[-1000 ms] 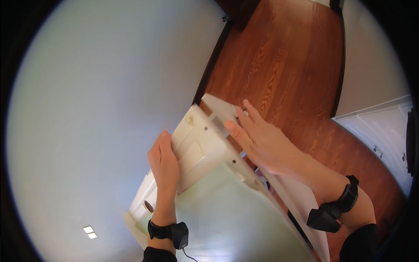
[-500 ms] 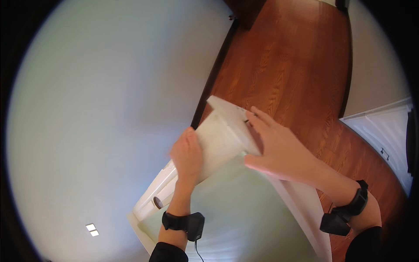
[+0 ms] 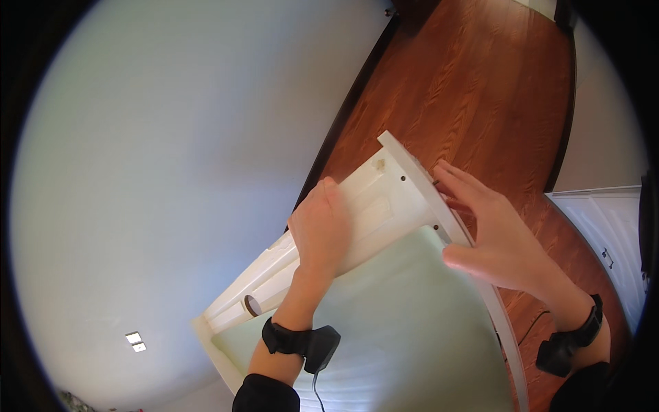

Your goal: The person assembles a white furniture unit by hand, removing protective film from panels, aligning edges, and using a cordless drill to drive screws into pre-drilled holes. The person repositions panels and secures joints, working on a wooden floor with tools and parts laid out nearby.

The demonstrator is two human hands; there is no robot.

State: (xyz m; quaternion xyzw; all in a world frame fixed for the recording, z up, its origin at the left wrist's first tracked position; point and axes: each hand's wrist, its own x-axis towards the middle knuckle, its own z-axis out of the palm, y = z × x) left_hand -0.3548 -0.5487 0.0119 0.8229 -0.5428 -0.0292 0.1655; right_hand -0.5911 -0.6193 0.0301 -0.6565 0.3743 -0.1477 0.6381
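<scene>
A white piece of furniture, its kind unclear, stands before me with a pale green surface [image 3: 398, 316] inside its frame. My left hand [image 3: 322, 226] is closed over the outer edge of its white panel [image 3: 374, 206], fingertips hidden. Along the right runs a narrow curved end board [image 3: 425, 185] meeting that panel; two dark holes show near the joint. My right hand [image 3: 498, 233] is at the end board's outer side, thumb apart and fingers stretched out. Close to those fingertips a small dark pin-like piece [image 3: 436, 182] sticks out, too small to name.
A pale wall [image 3: 171, 172] rises along the left, with a light switch [image 3: 136, 342] low on it. Reddish wooden floor [image 3: 473, 89] stretches ahead. At the right stands a white cabinet [image 3: 597, 220] with a dark handle. A thin black cable [image 3: 534, 327] lies near my right wrist.
The white panel and end board now appear further right and sharper, and the two holes have come into sight. Both hands have shifted right with them, keeping much the same poses.
</scene>
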